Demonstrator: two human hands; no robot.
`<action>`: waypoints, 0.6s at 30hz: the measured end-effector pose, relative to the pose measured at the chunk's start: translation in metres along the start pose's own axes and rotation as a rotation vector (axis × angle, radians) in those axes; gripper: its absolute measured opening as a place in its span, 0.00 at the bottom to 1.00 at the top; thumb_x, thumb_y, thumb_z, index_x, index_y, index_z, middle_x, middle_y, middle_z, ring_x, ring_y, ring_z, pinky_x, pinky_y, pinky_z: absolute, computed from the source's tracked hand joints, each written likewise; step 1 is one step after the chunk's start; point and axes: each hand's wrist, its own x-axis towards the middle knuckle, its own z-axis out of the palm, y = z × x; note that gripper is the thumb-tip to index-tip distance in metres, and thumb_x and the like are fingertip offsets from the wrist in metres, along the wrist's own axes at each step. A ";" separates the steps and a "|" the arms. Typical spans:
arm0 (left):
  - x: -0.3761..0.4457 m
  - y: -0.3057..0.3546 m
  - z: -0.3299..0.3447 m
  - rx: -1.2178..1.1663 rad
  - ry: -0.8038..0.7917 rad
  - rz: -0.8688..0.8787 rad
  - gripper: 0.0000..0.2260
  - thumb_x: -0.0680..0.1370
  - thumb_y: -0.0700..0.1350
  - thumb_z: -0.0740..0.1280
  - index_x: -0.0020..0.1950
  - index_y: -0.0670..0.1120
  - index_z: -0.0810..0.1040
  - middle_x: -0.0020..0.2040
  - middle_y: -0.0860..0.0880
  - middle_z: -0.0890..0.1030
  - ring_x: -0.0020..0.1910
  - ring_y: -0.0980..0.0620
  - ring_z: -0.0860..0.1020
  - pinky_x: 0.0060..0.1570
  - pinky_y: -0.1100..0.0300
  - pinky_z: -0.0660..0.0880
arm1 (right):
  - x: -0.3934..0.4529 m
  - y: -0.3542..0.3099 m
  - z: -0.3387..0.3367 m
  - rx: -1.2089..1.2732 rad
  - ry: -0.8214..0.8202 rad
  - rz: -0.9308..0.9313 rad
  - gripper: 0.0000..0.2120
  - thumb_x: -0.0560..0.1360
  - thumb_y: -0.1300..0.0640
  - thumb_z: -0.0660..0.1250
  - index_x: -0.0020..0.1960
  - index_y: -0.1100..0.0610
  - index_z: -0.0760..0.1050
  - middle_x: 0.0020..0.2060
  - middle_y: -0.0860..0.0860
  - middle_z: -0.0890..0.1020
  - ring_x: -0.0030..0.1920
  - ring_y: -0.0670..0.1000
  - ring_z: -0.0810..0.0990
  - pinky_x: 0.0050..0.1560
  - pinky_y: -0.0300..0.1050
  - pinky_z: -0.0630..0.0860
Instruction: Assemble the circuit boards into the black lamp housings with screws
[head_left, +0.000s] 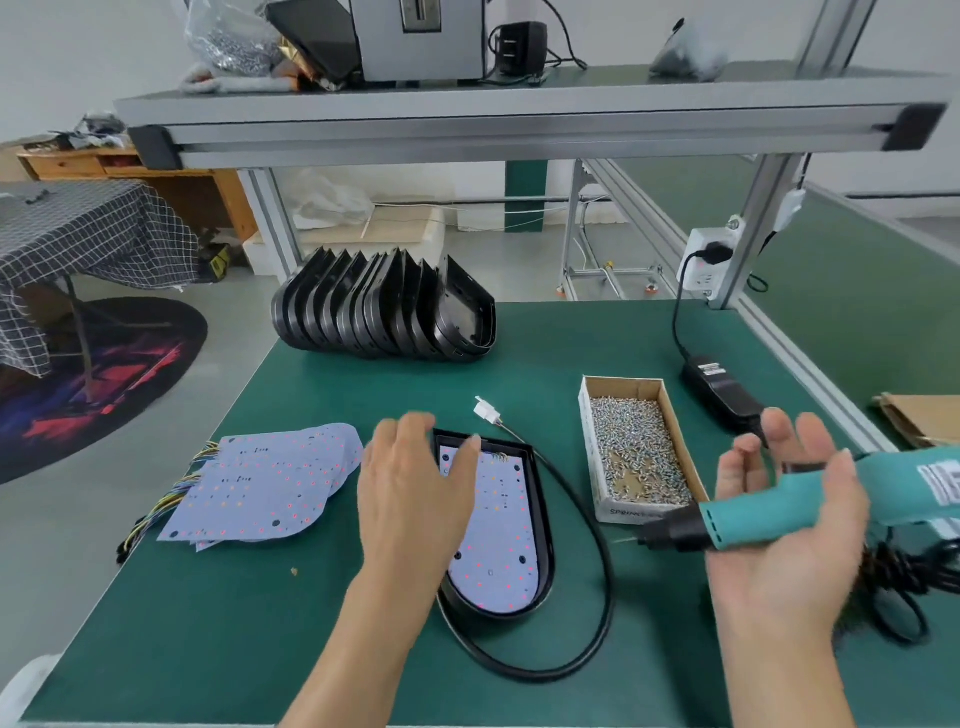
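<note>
The right hand (784, 499), palm up and fingers loose, cradles the electric screwdriver (810, 499); the spread left hand (415, 488) should steady the circuit board (498, 540) flat in its black housing (543, 525) before driving screws.

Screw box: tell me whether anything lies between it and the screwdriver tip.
Nothing visible does. The electric screwdriver, lying in the right hand, points its bit at the screw box's near corner across bare green mat.

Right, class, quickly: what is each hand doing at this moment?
Left hand: open, fingers straight over the black lamp housing.
Right hand: open, palm up, teal electric screwdriver lying across it.
</note>
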 end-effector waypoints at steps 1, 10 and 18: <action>0.001 0.012 0.001 -0.081 0.042 0.126 0.10 0.80 0.53 0.70 0.57 0.50 0.79 0.50 0.55 0.78 0.51 0.54 0.77 0.51 0.58 0.72 | 0.001 -0.002 -0.004 -0.004 -0.004 -0.008 0.13 0.79 0.45 0.69 0.61 0.47 0.83 0.64 0.51 0.82 0.45 0.48 0.80 0.49 0.40 0.79; 0.014 0.106 0.101 0.557 -0.527 0.783 0.06 0.79 0.43 0.68 0.52 0.50 0.85 0.51 0.48 0.84 0.55 0.44 0.79 0.54 0.50 0.69 | -0.003 -0.013 -0.012 0.034 -0.120 0.071 0.15 0.82 0.46 0.57 0.58 0.50 0.80 0.56 0.57 0.84 0.27 0.46 0.69 0.30 0.38 0.67; 0.028 0.113 0.127 0.687 -0.601 0.796 0.10 0.77 0.41 0.68 0.39 0.50 0.71 0.38 0.50 0.76 0.46 0.44 0.75 0.53 0.48 0.65 | -0.002 -0.010 -0.019 -0.003 -0.122 0.058 0.13 0.81 0.47 0.59 0.54 0.50 0.80 0.53 0.56 0.84 0.27 0.47 0.70 0.32 0.38 0.70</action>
